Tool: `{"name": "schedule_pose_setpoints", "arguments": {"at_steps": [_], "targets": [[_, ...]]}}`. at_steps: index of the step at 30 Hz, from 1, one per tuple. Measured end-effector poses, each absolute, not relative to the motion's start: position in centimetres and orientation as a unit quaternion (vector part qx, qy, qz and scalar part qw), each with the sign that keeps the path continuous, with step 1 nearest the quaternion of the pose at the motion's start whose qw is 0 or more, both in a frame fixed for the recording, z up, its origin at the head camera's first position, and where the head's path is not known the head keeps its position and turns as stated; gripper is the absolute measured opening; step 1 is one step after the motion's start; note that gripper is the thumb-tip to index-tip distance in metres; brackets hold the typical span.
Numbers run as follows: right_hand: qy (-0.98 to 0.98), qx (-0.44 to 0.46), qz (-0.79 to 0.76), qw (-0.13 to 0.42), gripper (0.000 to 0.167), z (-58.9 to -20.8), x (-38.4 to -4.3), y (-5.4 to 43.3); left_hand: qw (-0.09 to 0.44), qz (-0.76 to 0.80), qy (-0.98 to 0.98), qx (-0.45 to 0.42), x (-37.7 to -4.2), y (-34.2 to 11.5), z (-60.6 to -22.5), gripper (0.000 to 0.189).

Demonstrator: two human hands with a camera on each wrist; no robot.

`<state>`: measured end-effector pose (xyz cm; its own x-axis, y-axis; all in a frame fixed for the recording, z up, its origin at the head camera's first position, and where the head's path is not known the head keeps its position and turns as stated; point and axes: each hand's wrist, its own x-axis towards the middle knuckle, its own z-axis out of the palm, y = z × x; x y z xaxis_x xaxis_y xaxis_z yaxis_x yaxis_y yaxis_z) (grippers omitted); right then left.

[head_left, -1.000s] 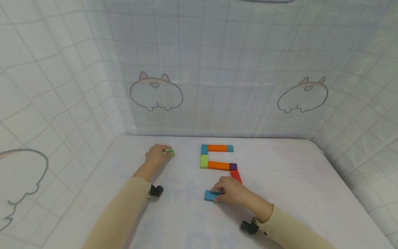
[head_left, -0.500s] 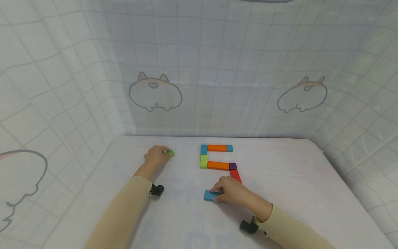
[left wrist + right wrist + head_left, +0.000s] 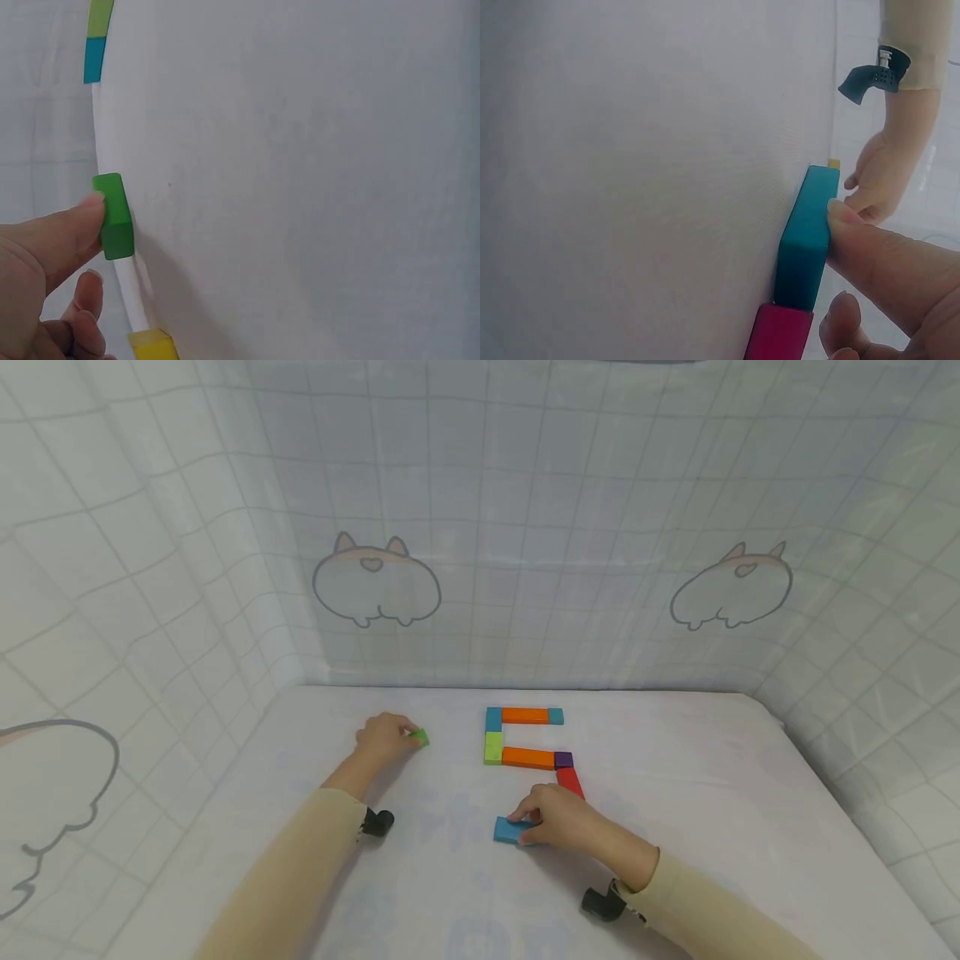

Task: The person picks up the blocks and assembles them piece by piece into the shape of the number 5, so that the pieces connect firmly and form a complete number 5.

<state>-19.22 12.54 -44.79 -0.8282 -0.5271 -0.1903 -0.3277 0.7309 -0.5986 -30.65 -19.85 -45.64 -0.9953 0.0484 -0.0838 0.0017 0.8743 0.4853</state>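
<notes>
My left hand point(image 3: 384, 739) pinches a small green block point(image 3: 114, 217) between thumb and fingers, left of the block figure. A shadow falls on the table beside that block in the left wrist view. Nearer the front, my right hand point(image 3: 564, 820) holds a flat blue block point(image 3: 506, 831) by its right part, thumb on the near side. In the right wrist view this blue block point(image 3: 808, 236) lies end to end with a magenta block point(image 3: 780, 331), which the hand hides in the head view. A red block point(image 3: 570, 782) slants down toward the right hand.
Orange blocks point(image 3: 528, 758), a lime block point(image 3: 492, 748), blue blocks point(image 3: 493, 719) and a purple block point(image 3: 563, 760) form an angular figure on the white table point(image 3: 675, 793). A yellow block point(image 3: 154, 346) shows by the left hand in its wrist view. Grid-patterned cloth walls point(image 3: 480, 610) surround the table.
My left hand has shifted a little to the right and nearer with the green block, whose tilt has changed. The right hand has stayed on the blue block, nearly still.
</notes>
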Motion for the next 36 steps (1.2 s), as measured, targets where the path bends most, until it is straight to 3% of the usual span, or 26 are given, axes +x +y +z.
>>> {"name": "schedule_pose_setpoints", "arguments": {"at_steps": [36], "targets": [[0.915,-0.225,-0.282,0.18,0.025,-44.5,-19.0,12.1,0.105,0.248,0.958,0.098,-23.8,-13.9,-45.6,0.025]]}}
